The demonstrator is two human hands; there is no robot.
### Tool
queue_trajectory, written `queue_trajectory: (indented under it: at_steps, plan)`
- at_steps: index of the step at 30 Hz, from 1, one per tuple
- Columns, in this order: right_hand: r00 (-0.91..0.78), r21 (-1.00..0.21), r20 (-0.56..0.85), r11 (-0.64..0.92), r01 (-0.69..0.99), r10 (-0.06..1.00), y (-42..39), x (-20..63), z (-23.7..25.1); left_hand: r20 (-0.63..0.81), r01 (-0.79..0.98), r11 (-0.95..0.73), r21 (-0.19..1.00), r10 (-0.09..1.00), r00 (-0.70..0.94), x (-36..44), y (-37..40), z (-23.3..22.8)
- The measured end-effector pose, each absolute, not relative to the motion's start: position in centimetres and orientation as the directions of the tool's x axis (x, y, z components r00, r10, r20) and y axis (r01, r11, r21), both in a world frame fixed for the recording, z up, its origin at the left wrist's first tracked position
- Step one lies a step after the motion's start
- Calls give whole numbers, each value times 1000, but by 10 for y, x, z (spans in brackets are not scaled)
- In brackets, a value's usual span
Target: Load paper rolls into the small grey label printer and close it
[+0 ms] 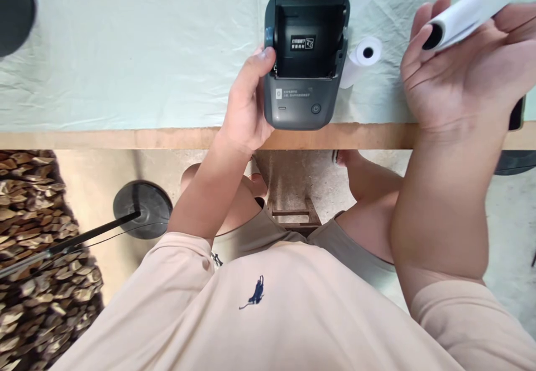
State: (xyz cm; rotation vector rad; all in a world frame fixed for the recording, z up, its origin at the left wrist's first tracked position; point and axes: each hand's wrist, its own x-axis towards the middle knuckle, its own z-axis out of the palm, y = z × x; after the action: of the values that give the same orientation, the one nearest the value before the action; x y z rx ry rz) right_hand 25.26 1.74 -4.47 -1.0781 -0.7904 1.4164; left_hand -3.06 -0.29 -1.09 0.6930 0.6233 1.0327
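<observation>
The table [125, 136] is covered w/ a pale, creased cloth [125, 53]; a bare wooden edge is seen along its near side. A dark round object [14, 14] is cut off at approx. 10 o'clock. Below the table, a light concrete-like floor [92, 170] is seen. A black round stand base [142, 209] w/ a dark pole is placed at approx. 8 o'clock. A brown patterned area [37, 248] is seen at 8–9 o'clock. Wooden framing [293, 215] is visible near centre. Even, soft light throughout.
</observation>
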Motion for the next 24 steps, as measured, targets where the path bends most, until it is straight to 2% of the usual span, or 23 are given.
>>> queue_trajectory:
  at_steps: [2, 4, 6, 9, 13, 17, 19, 23, 24]
  plan:
    - [182, -909, -172, -85, -409, 968, 14, 243, -39, -129, -556, 333, 761, 918, 374, -30, -3, -11]
    - [299, -873, -261, -92, -478, 918, 13, 235, -31, -150, -552, 352, 756, 913, 378, -30, -4, -10]
    - [346, -835, -357, -131, -534, 868, 16, 230, -26, -187, -528, 374, 763, 909, 373, -30, -4, -9]
    - [360, -818, -426, -183, -546, 830, 26, 232, -27, -226, -494, 377, 783, 913, 339, -31, -4, -8]
    - [294, -850, -377, -202, -486, 878, 32, 243, -41, -224, -504, 391, 770, 905, 361, -31, -3, -9]
    - [124, -888, -293, -222, -402, 948, 27, 256, -51, -161, -557, 372, 742, 906, 391, -31, -3, -11]
    - [79, -911, -251, -207, -357, 965, 27, 261, -55, -181, -541, 382, 750, 904, 387, -32, -4, -11]
    - [206, -929, -233, -154, -337, 951, 28, 252, -56, -260, -490, 444, 750, 879, 399, -34, -4, -8]
    - [246, -940, -191, -105, -325, 950, 26, 244, -52, -267, -493, 450, 745, 877, 399, -35, -4, -7]
